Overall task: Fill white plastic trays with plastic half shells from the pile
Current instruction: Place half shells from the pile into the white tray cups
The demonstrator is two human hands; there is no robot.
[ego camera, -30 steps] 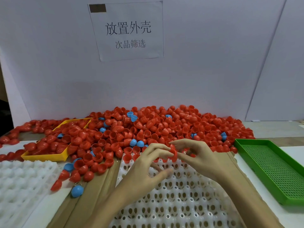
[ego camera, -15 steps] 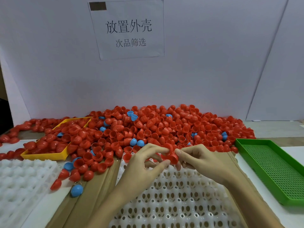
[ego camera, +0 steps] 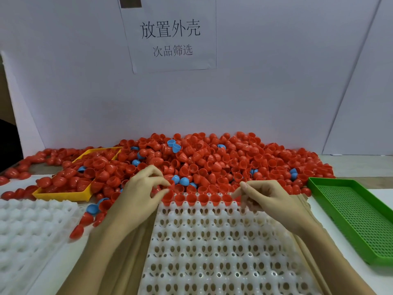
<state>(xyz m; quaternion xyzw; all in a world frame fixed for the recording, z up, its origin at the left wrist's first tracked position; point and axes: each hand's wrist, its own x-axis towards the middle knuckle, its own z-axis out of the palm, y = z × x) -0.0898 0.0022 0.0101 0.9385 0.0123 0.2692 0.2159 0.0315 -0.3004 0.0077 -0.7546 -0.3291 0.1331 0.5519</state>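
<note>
A pale grey-white wall panel (ego camera: 265, 86) closes the back of the station, with a paper sign (ego camera: 170, 35) printed in black characters fixed to it. Below it the white worktop (ego camera: 361, 167) carries a broad pile of red half shells (ego camera: 212, 160), a few blue ones mixed in, heaped against the wall. The white plastic tray (ego camera: 223, 252) lies in the near middle on brown cardboard (ego camera: 131, 252); its far row holds a line of red shells (ego camera: 202, 198) seated in the cups, and the rest of its cups are bare. A second white tray (ego camera: 27, 231) sits at the near left, a green perforated tray (ego camera: 359, 218) at the right, and a yellow tray (ego camera: 63, 194), half buried in red shells, at the left edge of the pile. The left hand (ego camera: 140, 194) is at the tray's far left corner, its grip pinched narrow on a red half shell (ego camera: 170, 185). The right hand (ego camera: 270, 199) hovers over the tray's far right end, fingers curled close together; whether it holds anything I cannot tell.
</note>
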